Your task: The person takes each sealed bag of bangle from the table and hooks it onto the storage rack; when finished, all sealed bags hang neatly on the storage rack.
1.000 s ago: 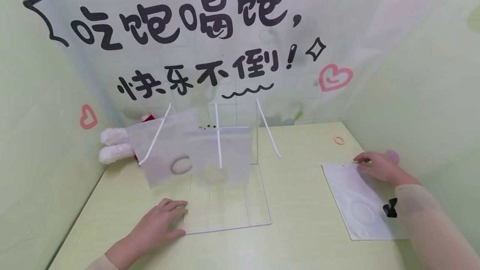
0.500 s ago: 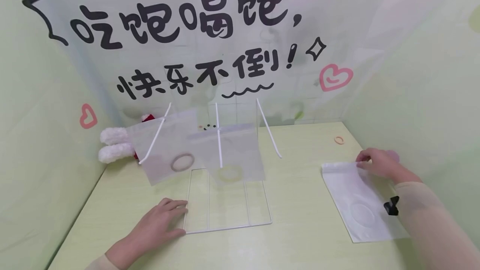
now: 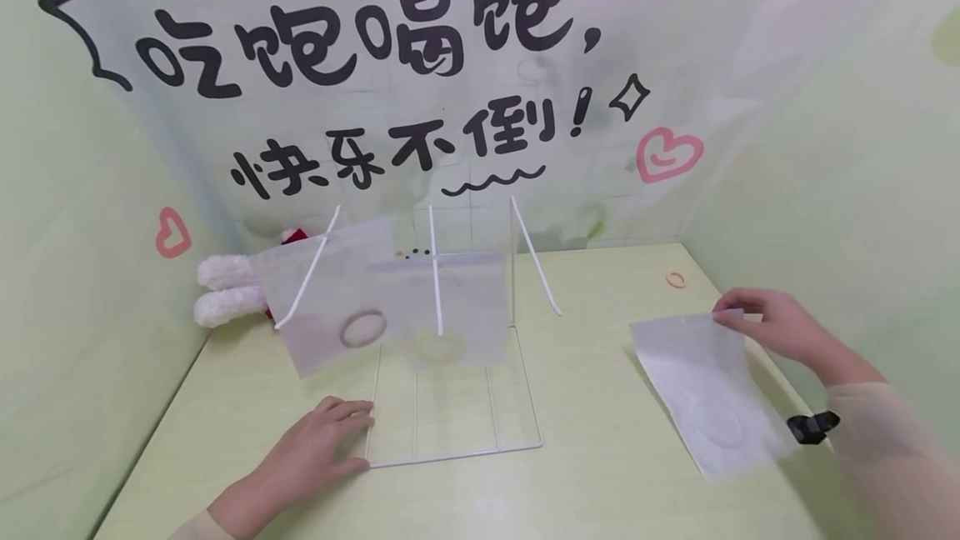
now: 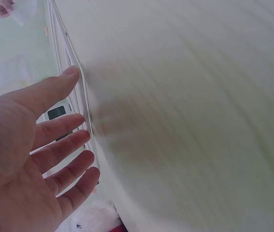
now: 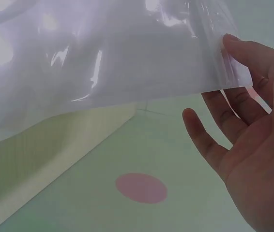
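Note:
With thumb and fingers, my right hand (image 3: pixel 787 332) pinches the top right corner of a frosted plastic bag (image 3: pixel 697 382), lifted at that end and sloping toward me. A pale ring shape shows through the bag. In the right wrist view its folded top strip lies under the thumb (image 5: pixel 248 50), while the little finger stands away. My left hand (image 3: pixel 300 452) touches the left side of a white wire rack's base (image 3: pixel 450 458), fingers extended. Two similar bags hang on the rack: the left bag (image 3: pixel 315 344) shows a brownish ring, the middle bag (image 3: pixel 480 327) a yellow one.
The rack's right prong (image 3: pixel 536 257) bears no bag. A small orange ring (image 3: pixel 676 280) lies at the table's back right. Fluffy white plush parts (image 3: pixel 228 307) stick out behind the left bag. Pale printed sheets (image 3: pixel 840 148) enclose the table at back and sides.
The right hand has taken hold of the bag's corner and raised it from the table, the bag shifting slightly left. The middle bag swung right, then back. The left hand stays in place.

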`<state>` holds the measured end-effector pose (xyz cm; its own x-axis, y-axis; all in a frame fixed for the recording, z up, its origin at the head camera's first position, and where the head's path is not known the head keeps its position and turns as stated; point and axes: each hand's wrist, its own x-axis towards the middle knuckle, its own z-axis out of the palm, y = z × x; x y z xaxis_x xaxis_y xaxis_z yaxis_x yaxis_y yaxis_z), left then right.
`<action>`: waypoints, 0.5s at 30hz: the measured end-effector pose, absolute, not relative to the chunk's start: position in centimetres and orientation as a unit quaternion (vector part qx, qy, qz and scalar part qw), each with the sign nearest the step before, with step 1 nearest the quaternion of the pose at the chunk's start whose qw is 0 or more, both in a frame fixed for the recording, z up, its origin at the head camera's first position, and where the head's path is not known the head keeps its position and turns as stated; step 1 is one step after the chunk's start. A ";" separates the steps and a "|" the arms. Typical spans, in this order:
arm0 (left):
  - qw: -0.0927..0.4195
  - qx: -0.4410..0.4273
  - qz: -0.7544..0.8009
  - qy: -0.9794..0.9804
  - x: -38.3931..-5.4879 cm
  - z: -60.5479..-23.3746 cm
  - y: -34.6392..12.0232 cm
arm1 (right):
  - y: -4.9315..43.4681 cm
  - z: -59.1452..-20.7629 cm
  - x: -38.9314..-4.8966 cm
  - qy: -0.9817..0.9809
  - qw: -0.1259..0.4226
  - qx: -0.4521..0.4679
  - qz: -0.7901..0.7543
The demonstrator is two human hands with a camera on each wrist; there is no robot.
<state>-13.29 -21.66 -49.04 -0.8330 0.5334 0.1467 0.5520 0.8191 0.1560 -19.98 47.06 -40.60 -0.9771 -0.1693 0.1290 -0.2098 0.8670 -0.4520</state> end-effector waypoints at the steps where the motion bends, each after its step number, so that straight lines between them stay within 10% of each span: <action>1: 0.050 -0.286 -0.096 -0.952 -13.3 -49.1 -21.7 | 46.8 -40.2 -19.7 -0.964 0.057 0.102 0.240; 15: 0.056 -0.291 -0.102 -0.950 -13.4 -49.0 -21.6 | 42.2 -35.9 -17.5 -0.929 0.169 0.132 0.303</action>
